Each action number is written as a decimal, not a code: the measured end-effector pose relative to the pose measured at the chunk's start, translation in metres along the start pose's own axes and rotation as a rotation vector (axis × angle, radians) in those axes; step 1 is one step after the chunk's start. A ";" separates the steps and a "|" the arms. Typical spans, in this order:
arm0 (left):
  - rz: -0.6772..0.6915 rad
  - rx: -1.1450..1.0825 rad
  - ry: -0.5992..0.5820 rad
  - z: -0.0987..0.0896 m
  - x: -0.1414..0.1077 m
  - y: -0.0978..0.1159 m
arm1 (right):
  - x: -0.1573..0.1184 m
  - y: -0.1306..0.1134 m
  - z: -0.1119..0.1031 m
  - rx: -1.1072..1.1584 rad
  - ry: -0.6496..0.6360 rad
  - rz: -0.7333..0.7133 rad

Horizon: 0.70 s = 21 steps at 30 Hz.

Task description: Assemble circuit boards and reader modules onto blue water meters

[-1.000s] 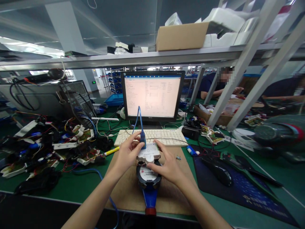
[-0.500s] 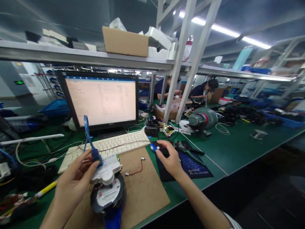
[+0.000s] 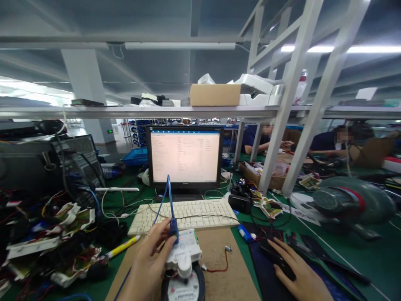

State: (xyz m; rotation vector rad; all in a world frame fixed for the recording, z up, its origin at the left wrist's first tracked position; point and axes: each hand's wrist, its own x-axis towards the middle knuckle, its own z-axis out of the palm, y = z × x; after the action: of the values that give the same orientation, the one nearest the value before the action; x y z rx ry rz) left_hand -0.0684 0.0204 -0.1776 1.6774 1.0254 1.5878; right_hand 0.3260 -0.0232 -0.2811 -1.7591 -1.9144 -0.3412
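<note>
1. Your left hand [image 3: 155, 255] pinches one blue plug [image 3: 174, 229], fingers narrow; its lower end meets the top of one white module [image 3: 188, 247]. Seating depth: cannot tell.
2. Module position: centre front, above one brown sheet [image 3: 233, 278] on the desk [image 3: 313, 234], at the far edge of one round device [image 3: 183, 290].
3. Your right hand [image 3: 296, 269] curves over one black mouse [image 3: 278, 260], holding it on one dark mat [image 3: 261, 271].
4. On the sheet, right of the module: one small motor [image 3: 228, 248] with red wiring.
5. Beyond your hands: one keyboard [image 3: 184, 214], one lit monitor [image 3: 184, 156].
6. Left of your left hand: one yellow marker [image 3: 123, 246].
7. Two people [image 3: 255, 140] sit past the uprights [image 3: 286, 98].
</note>
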 end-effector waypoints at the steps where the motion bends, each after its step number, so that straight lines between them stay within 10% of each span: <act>1: 0.005 0.007 -0.008 0.000 0.000 0.001 | 0.000 0.000 0.000 -0.004 -0.004 -0.006; 21: 0.034 0.135 -0.024 -0.002 -0.002 -0.001 | 0.001 0.006 0.003 -0.026 -0.019 -0.065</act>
State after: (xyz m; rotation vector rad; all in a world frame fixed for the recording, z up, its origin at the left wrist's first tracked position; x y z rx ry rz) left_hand -0.0703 0.0189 -0.1795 1.8077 1.1187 1.5459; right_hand 0.3310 -0.0196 -0.2839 -1.7252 -1.9922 -0.3758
